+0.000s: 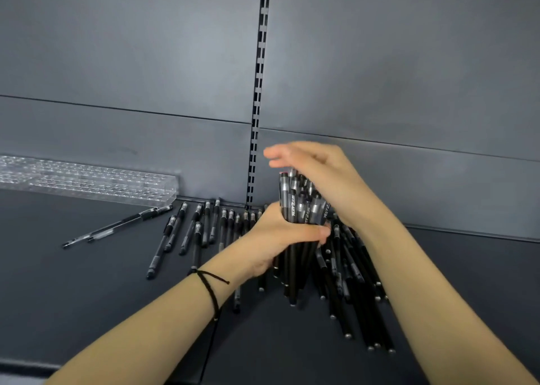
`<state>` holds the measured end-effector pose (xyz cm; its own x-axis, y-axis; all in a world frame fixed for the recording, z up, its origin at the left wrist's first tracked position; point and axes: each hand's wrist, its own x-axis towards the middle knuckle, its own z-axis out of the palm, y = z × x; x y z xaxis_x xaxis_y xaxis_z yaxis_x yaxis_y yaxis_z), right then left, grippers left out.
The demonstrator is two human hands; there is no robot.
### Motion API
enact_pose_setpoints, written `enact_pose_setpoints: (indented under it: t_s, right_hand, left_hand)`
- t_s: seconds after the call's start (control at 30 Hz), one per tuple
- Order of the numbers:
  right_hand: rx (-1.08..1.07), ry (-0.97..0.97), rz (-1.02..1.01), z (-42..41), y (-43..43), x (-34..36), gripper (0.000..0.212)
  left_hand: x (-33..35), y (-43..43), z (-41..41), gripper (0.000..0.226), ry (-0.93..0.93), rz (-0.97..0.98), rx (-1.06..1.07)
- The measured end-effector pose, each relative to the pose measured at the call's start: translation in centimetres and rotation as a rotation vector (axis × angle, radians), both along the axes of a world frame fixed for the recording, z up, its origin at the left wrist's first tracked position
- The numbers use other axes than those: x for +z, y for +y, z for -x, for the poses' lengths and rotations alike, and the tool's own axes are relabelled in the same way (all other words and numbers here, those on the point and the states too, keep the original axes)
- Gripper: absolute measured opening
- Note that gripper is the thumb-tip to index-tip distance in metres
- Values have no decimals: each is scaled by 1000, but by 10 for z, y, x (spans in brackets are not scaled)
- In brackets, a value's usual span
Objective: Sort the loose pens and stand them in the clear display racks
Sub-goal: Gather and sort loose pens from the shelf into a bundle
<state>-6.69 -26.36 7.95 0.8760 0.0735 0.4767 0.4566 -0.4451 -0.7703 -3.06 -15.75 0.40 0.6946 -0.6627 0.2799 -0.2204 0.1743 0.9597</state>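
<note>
Black pen bundle (301,206) stands upright mid-shelf, with the left hand (280,235) gripping it round the middle. Over the cap ends lies the right hand (315,165), palm down, fingers straight. Fanned flat on the shelf (87,297) left of the bundle: loose pens (204,230). Bigger heap (350,282) to the right, reaching nearer. 2 thinner pens (117,227) further left. Clear rack (87,180) far left, against the back panel.

Left hand (277,235) gripping pen bundle (301,206), right hand (315,171) flat atop
</note>
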Motion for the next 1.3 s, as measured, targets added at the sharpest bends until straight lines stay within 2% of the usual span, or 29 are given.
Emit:
enact_pose_setpoints:
  t_s: [0.17, 0.3, 0.37, 0.43, 0.47, 0.53, 0.6, 0.7, 0.77, 0.87, 0.97, 1.07, 1.13, 1.2, 1.3]
  right_hand:
    - [-22, -2, 41, -4, -2, -14, 14]
    - [-14, 37, 194, -6, -8, -21, 13]
    - [1, -1, 149, -5, -12, -23, 24]
    - [27, -79, 34, -3, -15, -21, 38]
    - [45, -124, -8, -2, -16, -19, 40]
    - [96, -188, -43, 0, -16, -15, 30]
    - [168, -152, 13, 2, -17, -12, 19]
    - [228, 21, 228, 1, -21, -18, 32]
    - [195, 82, 308, 0, -20, -22, 36]
    - [118, 47, 278, 2, -18, -22, 37]
    - [85, -40, 208, 0, -21, -24, 27]
    - [-15, -36, 283, -6, -22, -31, 17]
    - [-68, -27, 260, -9, -24, -34, 10]
    - [-95, -10, 203, -11, -26, -32, 15]
    - [-110, 30, 103, -15, -26, -27, 28]
  left_hand:
    - [-3, 5, 5, 9, 12, -51, -47]
    - [-10, 7, 8, 27, 53, -69, -168]
    - [-11, 6, 7, 33, 61, -85, -170]
    - [-9, 4, 4, 25, 10, -79, -124]
    - [-7, 2, 2, 23, -30, -70, -94]
    - [-4, -1, 1, 20, -93, -29, -46]
    - [-6, -3, -1, 19, -113, 12, -12]
    - [-16, -2, -5, 18, -63, -2, -4]
    - [-21, 1, -8, 15, -43, -71, -53]
    - [-23, 3, -9, 16, -14, -128, -123]
    - [-23, 2, -9, 12, -16, -119, -133]
    - [-22, 3, -8, 11, -17, -126, -158]
    - [-21, 5, -7, 11, -16, -143, -190]
    - [-18, 5, -5, 14, 8, -143, -242]
    - [-11, 6, -2, 34, 93, -113, -304]
